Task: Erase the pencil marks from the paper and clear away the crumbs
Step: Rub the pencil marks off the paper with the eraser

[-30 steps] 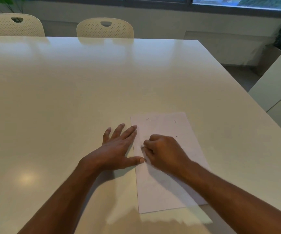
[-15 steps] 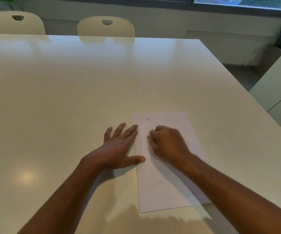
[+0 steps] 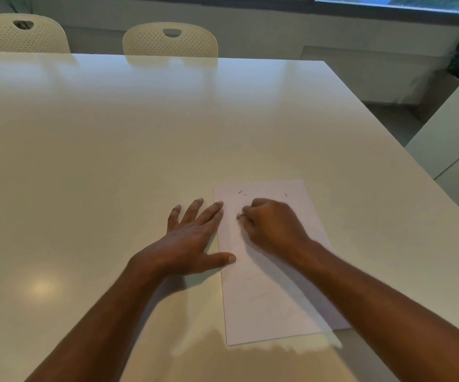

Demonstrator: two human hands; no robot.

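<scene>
My left hand point(image 3: 192, 238) lies flat with fingers spread, mostly on the table point(image 3: 112, 161), with the forefinger and thumb tip overlapping the left edge of the paper point(image 3: 264, 299) to pin it down. My right hand point(image 3: 273, 224) is curled into a loose fist on the upper part of the sheet, fingertips pinched together at something small; I take it to be the eraser, but it is almost wholly hidden and I can't say for sure. The paper sits near the right front part of the table, its long side running away from me. A few dark crumbs point(image 3: 240, 192) lie near the far edge of the sheet, with one more over to the right point(image 3: 286, 195). Faint grey marks seem to remain lower down, so I judge the rubbing is only partly done.

The risk from here: I hold just one edge, so a hard stroke toward that hand could buckle or crease the sheet, and a stroke away could drag it sideways. Brushing carelessly would scatter the crumbs across the table rather than gather them.

There is no bin, tray or other container in view to take the crumbs.
</scene>
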